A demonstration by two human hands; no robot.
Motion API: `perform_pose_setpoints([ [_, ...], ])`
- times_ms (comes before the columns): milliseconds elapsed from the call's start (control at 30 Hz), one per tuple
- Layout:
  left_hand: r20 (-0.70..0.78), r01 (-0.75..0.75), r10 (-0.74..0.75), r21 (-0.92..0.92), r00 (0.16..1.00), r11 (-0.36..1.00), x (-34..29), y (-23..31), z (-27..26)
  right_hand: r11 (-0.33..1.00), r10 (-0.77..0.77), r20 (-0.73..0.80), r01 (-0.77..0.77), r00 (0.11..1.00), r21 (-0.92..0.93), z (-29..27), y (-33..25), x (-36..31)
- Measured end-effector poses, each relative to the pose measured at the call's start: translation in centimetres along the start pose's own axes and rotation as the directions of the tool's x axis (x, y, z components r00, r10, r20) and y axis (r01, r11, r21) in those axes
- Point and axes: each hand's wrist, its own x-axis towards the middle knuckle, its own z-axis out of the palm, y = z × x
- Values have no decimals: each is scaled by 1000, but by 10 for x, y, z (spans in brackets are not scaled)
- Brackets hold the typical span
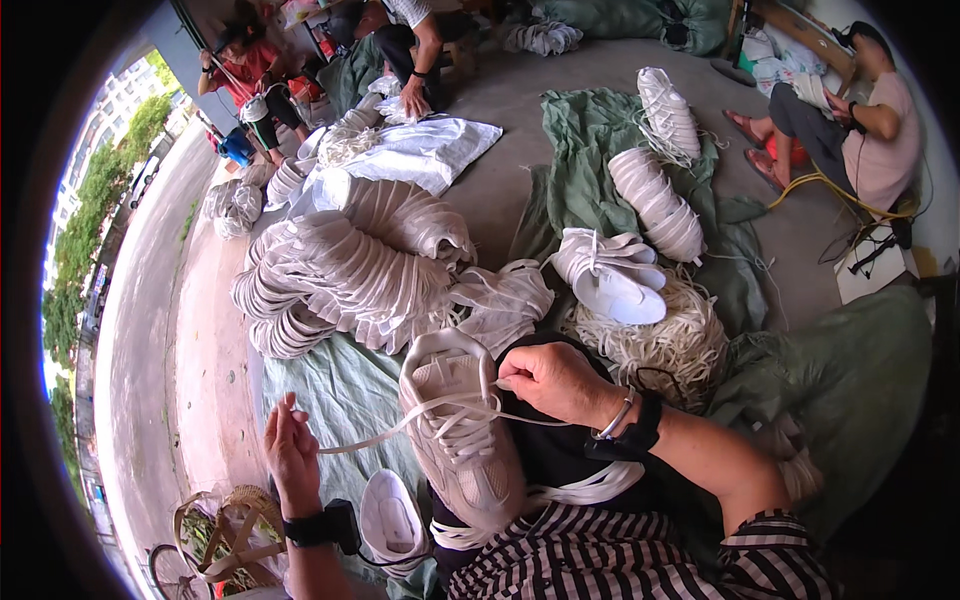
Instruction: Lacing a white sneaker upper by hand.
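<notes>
A beige shoe upper (460, 440) without a visible sole lies on my lap, its toe toward me. A pale shoelace (375, 440) is threaded through its eyelets and crosses over the tongue. My right hand (555, 382) pinches the lace at the right side of the shoe's opening. Out to the left, my left hand (290, 445) is closed, with the other stretch of lace running taut to it; a white bit shows at its fingertips. More white laces (590, 487) lie across my lap. Beside my left forearm stands a white shoe form (390, 515).
Stacked uppers (345, 270) are heaped ahead. A white shoe pair (615, 280) rests on a lace pile (660, 335); rolled bundles (655, 200) lie on green sheeting (590, 130). A woven basket (235, 535) stands at left. Co-workers sit at right (880, 130) and far left (255, 75).
</notes>
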Motion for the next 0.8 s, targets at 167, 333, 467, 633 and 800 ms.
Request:
perform_pose_setpoints([
  [167,177,-130,65,387,982,913,-22,-11,62,975,-117,-33,108,993,-193,3,-2,1],
  [333,295,-179,45,444,954,878,-42,-25,91,897,-266,131,295,955,-329,5,-12,5],
  [467,370,-243,35,535,928,809,-42,-28,90,974,-130,213,166,968,-157,-6,-9,12],
  [633,370,-270,77,504,926,821,-44,-31,88,848,-253,328,371,910,-378,-7,-24,24],
  [800,372,-57,-121,435,920,899,-43,-29,87,690,-313,461,533,830,-491,-10,-35,28],
])
